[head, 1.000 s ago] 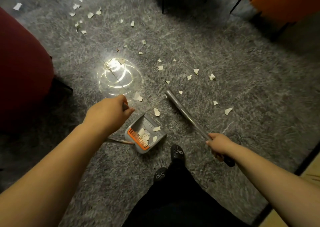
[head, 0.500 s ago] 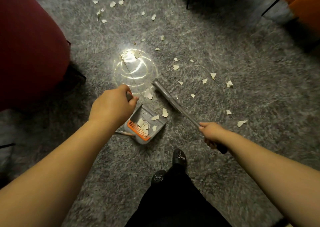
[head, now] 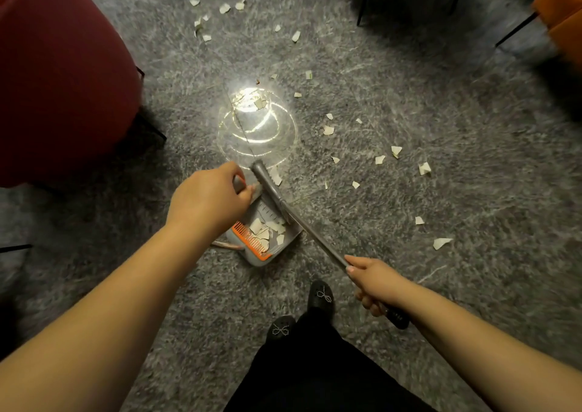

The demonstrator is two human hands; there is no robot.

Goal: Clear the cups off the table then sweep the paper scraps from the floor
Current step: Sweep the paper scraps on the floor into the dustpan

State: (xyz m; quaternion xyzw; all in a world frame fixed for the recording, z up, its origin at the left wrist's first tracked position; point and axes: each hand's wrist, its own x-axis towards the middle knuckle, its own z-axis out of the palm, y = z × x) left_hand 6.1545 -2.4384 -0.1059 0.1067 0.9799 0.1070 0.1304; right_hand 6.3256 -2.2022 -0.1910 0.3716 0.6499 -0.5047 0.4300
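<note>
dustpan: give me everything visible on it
The dustpan is grey, plastic by the look, with an orange comb of teeth along its near edge. It sits on the grey carpet, mouth facing away from the person. Several pale paper scraps lie inside it. The left hand grips its upright handle, mostly hidden by the hand. The broom head sweeps at its mouth, held by the right hand.
</note>
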